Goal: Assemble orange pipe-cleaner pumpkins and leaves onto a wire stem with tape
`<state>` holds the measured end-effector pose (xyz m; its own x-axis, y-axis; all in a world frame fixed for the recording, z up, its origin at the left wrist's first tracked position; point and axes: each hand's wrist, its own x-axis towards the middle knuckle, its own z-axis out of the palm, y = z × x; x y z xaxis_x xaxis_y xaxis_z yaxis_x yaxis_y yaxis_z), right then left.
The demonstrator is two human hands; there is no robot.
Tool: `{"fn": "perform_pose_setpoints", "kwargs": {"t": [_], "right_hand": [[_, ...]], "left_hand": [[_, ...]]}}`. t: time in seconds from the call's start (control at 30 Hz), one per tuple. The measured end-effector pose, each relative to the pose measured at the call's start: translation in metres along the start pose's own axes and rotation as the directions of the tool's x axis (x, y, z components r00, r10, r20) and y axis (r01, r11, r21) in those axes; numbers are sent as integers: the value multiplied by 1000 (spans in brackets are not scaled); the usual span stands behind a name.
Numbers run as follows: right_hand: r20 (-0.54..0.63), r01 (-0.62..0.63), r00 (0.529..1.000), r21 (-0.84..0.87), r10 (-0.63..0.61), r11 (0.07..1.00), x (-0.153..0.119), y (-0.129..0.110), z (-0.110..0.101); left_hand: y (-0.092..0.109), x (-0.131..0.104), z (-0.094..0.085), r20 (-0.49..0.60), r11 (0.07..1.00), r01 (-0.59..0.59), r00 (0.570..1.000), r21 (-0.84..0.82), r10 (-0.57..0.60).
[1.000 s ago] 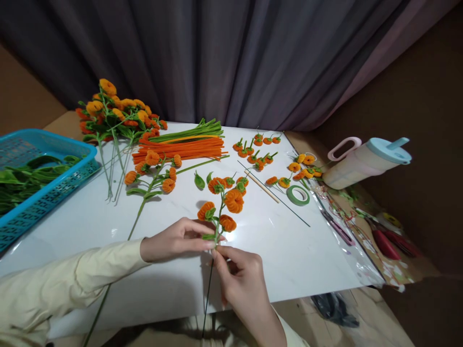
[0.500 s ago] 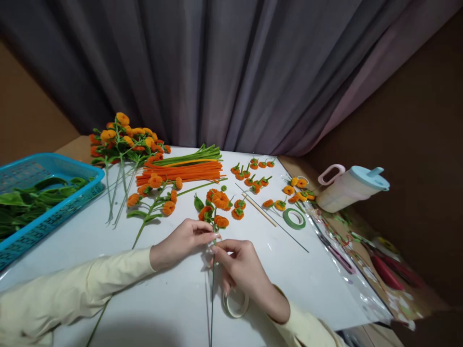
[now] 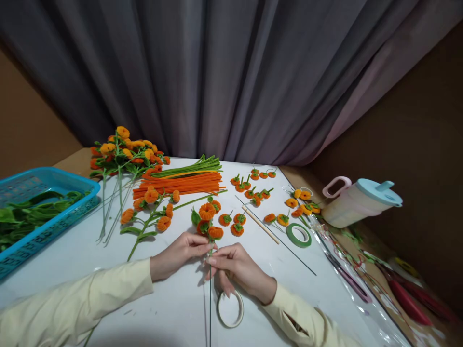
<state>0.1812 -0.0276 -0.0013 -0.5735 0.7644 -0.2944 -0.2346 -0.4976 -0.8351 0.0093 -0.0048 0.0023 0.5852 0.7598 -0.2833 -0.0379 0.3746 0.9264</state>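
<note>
My left hand [image 3: 186,253] pinches the top of a thin wire flower stem [image 3: 210,308], just under a cluster of orange pipe-cleaner pumpkins [image 3: 207,212] with a green leaf. Slightly lower on that stem, my right hand [image 3: 240,270] has its thumb and index finger pressed together. A roll of floral tape [image 3: 230,324] hangs by the lower fingers of my right hand; the tape strip between roll and stem is mostly hidden. Several loose orange pumpkins [image 3: 238,230] lie right of the cluster. A finished-looking pumpkin branch [image 3: 146,224] lies to the left.
A blue basket [image 3: 87,197] of green leaves stands at left. Behind lie orange pipe cleaners [image 3: 181,185], green ones [image 3: 191,167] and a pumpkin bunch [image 3: 123,149]. To the right are a stick [image 3: 260,225], green tape [image 3: 298,235], scissors [image 3: 350,284] and a lidded cup [image 3: 356,205].
The view has tilted up slightly, so things sit lower in the picture. Both hands keep their pinch on the stem, and the tape roll shows more fully below my right hand.
</note>
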Motion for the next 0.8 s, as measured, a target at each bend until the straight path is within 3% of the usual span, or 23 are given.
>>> {"fn": "perform_pose_setpoints", "kwargs": {"t": [0.27, 0.5, 0.67, 0.8], "right_hand": [[-63, 46, 997, -40, -48, 998, -4, 3, -1], [-2, 13, 1000, -45, -13, 999, -6, -4, 3], [22, 14, 1000, -29, -13, 999, -6, -3, 1], [29, -11, 1000, 0, 11, 1000, -5, 0, -3]], "left_hand": [[3, 1, 1, -53, 999, 48, 997, 18, -47], [-1, 3, -2, -104, 991, 32, 994, 133, -18], [-1, 3, -3, -98, 992, 26, 995, 124, -14], [0, 3, -3, -60, 998, 54, 997, 17, -53]]}}
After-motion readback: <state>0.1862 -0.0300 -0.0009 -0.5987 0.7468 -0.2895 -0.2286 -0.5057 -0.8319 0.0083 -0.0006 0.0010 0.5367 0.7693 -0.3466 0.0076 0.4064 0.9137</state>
